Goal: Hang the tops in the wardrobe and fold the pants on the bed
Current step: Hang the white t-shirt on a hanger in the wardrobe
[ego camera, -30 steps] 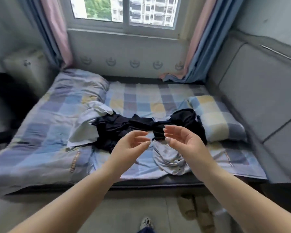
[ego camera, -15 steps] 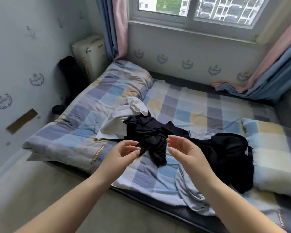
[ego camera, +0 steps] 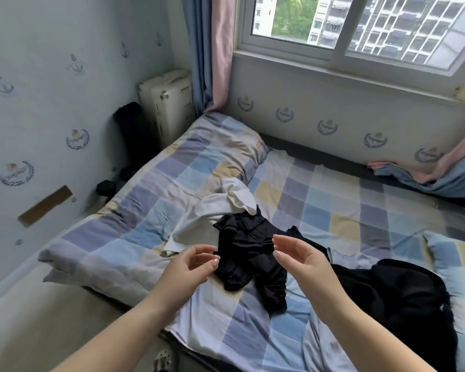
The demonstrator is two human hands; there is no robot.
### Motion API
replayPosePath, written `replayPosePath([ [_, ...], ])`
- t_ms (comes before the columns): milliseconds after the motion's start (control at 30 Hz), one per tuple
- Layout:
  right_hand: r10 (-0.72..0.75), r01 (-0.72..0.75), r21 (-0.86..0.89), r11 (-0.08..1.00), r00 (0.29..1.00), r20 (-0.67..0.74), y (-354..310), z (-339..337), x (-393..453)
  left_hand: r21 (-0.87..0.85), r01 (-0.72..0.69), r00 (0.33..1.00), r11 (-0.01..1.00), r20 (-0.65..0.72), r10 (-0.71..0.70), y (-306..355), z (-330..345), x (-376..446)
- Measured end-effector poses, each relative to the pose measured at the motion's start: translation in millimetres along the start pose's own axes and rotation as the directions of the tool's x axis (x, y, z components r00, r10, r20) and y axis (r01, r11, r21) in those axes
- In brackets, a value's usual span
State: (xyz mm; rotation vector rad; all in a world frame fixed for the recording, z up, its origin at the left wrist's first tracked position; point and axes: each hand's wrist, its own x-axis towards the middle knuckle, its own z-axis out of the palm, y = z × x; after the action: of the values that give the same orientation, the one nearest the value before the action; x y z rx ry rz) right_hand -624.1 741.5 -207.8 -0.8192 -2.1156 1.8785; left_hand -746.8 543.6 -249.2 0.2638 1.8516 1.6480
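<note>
— What clothes do you see on the bed point(ego camera: 134, 237)?

— I see a dark navy garment point(ego camera: 253, 261) in the middle, all crumpled, with thin smooth cloth and many folds. I cannot tell if it is a top or pants. Just behind it, touching it, lies a white garment point(ego camera: 207, 224), also wrinkled, one edge turned up. At my right there is a bigger black garment point(ego camera: 403, 304) in a heap, near the pillow point(ego camera: 457, 261), and its cloth looks thicker and more matte.

— Where are your hands?

— Both are in the air above the navy garment. My left hand point(ego camera: 191, 267) is at its left side and my right hand point(ego camera: 298, 259) at its right side, palms turned to each other.

— And the fingers, do they hold something?

— No. The fingers of both hands are loosely bent and a little apart, and they pinch nothing. I cannot tell if they touch the cloth; they seem above it.

— What is under the clothes?

— A checked sheet in blue, grey and yellow squares, and a folded blanket point(ego camera: 210, 157) of the same pattern toward the window point(ego camera: 333, 28).
</note>
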Motion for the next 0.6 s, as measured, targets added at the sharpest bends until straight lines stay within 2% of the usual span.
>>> replayPosePath([
  [100,0.032,-0.033,-0.022,0.999,0.997,-0.067,2,18,57,-0.022,0.041,0.999,0.999,0.017,-0.041,3,-26,63],
  [233,0.103,-0.110,-0.035,0.993,0.981,-0.166,17,44,144,-0.116,0.177,0.984,0.977,0.030,-0.175,-1,-58,168],
  [467,0.194,-0.230,-0.095,0.969,0.937,-0.291,80,84,311,0.008,0.239,0.970,0.971,0.033,-0.239,-47,-96,380],
  [600,0.217,-0.276,-0.157,0.948,0.925,-0.312,126,103,393,0.024,0.268,0.963,0.963,-0.030,-0.268,-93,-107,478],
])
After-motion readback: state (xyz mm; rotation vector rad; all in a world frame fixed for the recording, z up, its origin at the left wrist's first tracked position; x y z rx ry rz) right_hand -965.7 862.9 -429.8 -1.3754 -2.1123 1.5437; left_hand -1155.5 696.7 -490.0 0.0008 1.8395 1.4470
